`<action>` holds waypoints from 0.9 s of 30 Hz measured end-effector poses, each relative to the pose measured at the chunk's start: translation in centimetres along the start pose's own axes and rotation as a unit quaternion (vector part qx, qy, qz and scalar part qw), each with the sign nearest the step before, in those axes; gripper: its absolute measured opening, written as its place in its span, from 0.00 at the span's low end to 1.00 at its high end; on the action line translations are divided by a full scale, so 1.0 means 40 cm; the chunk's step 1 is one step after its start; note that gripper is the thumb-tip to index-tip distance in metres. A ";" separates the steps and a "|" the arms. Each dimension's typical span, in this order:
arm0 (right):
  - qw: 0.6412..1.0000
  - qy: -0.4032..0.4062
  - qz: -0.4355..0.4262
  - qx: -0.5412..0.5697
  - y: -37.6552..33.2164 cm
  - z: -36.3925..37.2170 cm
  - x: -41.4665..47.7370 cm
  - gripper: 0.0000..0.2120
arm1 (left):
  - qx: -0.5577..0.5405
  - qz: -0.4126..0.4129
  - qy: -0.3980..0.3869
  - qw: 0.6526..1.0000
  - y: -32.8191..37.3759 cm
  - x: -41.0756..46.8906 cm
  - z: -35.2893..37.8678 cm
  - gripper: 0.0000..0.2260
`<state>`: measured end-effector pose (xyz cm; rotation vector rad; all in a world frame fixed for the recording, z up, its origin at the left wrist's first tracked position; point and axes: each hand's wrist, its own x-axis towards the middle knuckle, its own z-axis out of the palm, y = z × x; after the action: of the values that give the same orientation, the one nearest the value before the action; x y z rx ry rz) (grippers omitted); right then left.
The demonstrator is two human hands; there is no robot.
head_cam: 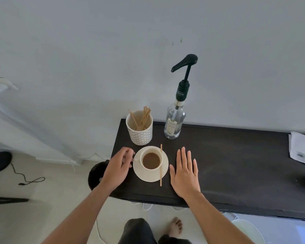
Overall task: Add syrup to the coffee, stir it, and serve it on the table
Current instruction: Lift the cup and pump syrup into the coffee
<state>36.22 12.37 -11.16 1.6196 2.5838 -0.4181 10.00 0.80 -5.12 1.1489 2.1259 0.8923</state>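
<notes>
A cream cup of brown coffee [151, 160] stands on a cream saucer [163, 174] near the left end of the dark table [236, 164]. A wooden stir stick [161, 166] lies across the saucer's right side, beside the cup. My left hand [117, 168] is at the cup's handle, fingers curled around it. My right hand [184, 172] lies flat and open on the table just right of the saucer. Behind the cup stands a clear syrup bottle [174, 120] with a black pump [185, 63].
A patterned white holder [139, 132] with several wooden stir sticks stands behind the saucer, left of the bottle. Papers [301, 148] lie at the table's far right. A black round object [96, 175] sits on the floor by the table's left end.
</notes>
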 end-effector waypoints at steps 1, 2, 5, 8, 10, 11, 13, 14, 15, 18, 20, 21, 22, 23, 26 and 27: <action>1.000 -0.003 0.001 0.001 0.001 0.003 -0.001 0.36 | -0.011 -0.007 -0.029 0.999 0.006 -0.007 0.002 0.07; 1.000 -0.009 0.001 0.003 0.002 0.003 -0.001 0.36 | -0.021 -0.015 -0.052 0.998 0.009 -0.012 0.004 0.07; 1.000 -0.016 0.003 0.007 0.001 0.000 0.003 0.37 | -0.042 -0.028 -0.079 0.996 0.021 -0.019 0.012 0.07; 1.000 -0.021 0.011 0.012 -0.003 0.002 0.005 0.37 | -0.058 -0.024 -0.097 0.993 0.023 -0.019 0.028 0.08; 0.999 -0.027 0.018 0.010 -0.006 0.003 0.001 0.36 | -0.073 -0.032 -0.103 0.992 0.021 -0.025 0.039 0.09; 0.999 -0.030 0.020 0.009 -0.008 0.002 0.001 0.36 | -0.075 -0.034 -0.103 0.991 0.020 -0.028 0.043 0.09; 0.999 -0.034 0.024 0.008 -0.010 -0.001 0.002 0.36 | -0.082 -0.030 -0.100 0.991 0.017 -0.034 0.052 0.12; 0.999 -0.036 0.026 0.006 -0.011 -0.003 0.004 0.36 | -0.089 -0.029 -0.098 0.991 0.014 -0.035 0.055 0.14; 0.999 -0.038 0.026 0.004 -0.013 -0.006 0.004 0.36 | -0.099 -0.033 -0.097 0.990 0.010 -0.036 0.057 0.15; 0.999 -0.041 0.028 0.007 -0.015 -0.006 0.000 0.36 | -0.123 -0.041 -0.101 0.986 0.001 -0.036 0.062 0.18; 0.998 -0.041 0.036 0.013 -0.018 -0.007 0.001 0.36 | -0.115 -0.034 -0.097 0.988 -0.002 -0.032 0.066 0.19; 0.998 -0.040 0.038 0.015 -0.019 -0.007 0.002 0.36 | -0.105 -0.027 -0.091 0.990 -0.002 -0.028 0.067 0.19; 0.998 -0.040 0.038 0.017 -0.020 -0.008 0.003 0.36 | -0.096 -0.019 -0.083 0.992 -0.002 -0.025 0.068 0.19; 0.998 -0.042 0.038 0.020 -0.020 -0.007 0.003 0.36 | -0.090 -0.014 -0.076 0.993 -0.003 -0.021 0.069 0.18; 0.998 -0.042 0.035 0.027 -0.015 -0.008 0.003 0.36 | -0.076 -0.017 -0.071 0.994 0.006 -0.014 0.069 0.17; 0.998 -0.043 0.034 0.029 -0.013 -0.008 0.003 0.36 | -0.074 -0.018 -0.070 0.995 0.010 -0.012 0.068 0.17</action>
<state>35.71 12.36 -10.77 1.6624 2.4693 -0.5494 12.41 1.34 -6.41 1.0638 1.9284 0.9095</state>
